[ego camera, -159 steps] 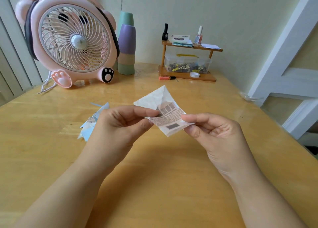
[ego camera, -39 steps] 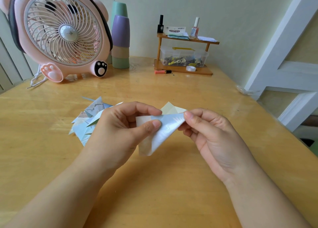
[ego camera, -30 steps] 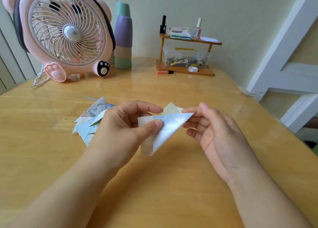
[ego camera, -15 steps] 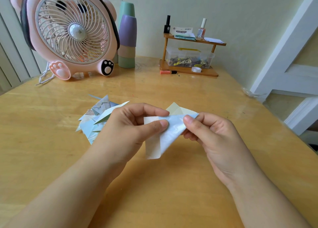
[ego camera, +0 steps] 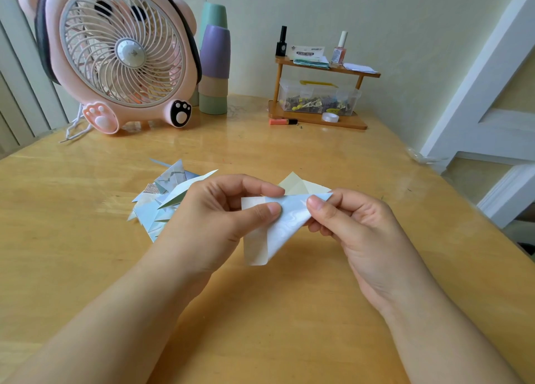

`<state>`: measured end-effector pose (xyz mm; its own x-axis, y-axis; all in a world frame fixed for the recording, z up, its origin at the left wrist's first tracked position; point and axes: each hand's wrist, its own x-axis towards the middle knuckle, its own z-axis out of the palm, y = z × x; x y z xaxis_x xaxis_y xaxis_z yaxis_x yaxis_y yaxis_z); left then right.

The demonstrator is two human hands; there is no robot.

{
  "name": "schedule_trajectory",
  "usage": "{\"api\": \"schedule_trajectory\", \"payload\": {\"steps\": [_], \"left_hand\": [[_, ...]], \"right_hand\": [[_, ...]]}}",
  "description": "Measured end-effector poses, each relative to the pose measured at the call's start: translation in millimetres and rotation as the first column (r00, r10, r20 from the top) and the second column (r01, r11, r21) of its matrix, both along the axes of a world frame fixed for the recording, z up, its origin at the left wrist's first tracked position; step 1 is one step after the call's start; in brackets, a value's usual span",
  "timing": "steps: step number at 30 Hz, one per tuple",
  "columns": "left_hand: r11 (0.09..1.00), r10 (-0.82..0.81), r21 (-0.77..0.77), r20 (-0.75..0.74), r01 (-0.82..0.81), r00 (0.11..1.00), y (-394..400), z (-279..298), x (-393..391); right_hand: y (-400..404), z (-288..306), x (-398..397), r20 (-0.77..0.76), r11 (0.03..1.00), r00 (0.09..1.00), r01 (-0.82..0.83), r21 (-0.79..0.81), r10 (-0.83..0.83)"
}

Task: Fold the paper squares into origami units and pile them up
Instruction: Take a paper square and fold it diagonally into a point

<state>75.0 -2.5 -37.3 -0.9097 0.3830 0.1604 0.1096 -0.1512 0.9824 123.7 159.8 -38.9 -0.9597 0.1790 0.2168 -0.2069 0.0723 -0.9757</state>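
The left hand [ego camera: 214,218] pinches the paper [ego camera: 278,227] between thumb and forefinger at its near-left edge, and the right hand [ego camera: 356,227] pinches its far-right tip the same way, so the sheet hangs curled in the air between the fingertips above the table [ego camera: 289,311]. The loose flap below both thumbs is unsupported, so a crease pressed now may land crooked or the tip may slip free; the pile [ego camera: 162,204] lies just beyond the left knuckles, where a stray sweep could scatter it
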Motion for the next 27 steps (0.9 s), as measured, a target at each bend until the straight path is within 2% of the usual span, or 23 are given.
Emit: {"api": "schedule_trajectory", "payload": {"steps": [8,17,23,27], "left_hand": [[1.000,0.021,-0.019,0.005,-0.021,1.000,0.8,0.6,0.2],[1.000,-0.007,0.026,0.059,0.006,0.998,-0.4,0.2,-0.8],[1.000,0.001,-0.012,0.030,-0.001,1.000,-1.0,0.0,-0.3],[1.000,-0.001,-0.005,0.038,0.001,0.999,-0.3,0.3,0.6]], "right_hand": [[-1.0,0.3,0.8,0.094,1.000,0.996,-0.005,-0.004,0.005],[0.3,1.4,1.8,0.074,0.998,0.995,-0.061,-0.017,0.062],[5.9,0.1,-0.4,0.075,0.998,0.996,0.049,-0.030,-0.046],[6.9,-1.1,-1.6,0.053,0.998,0.997,0.056,-0.026,-0.055]]}}
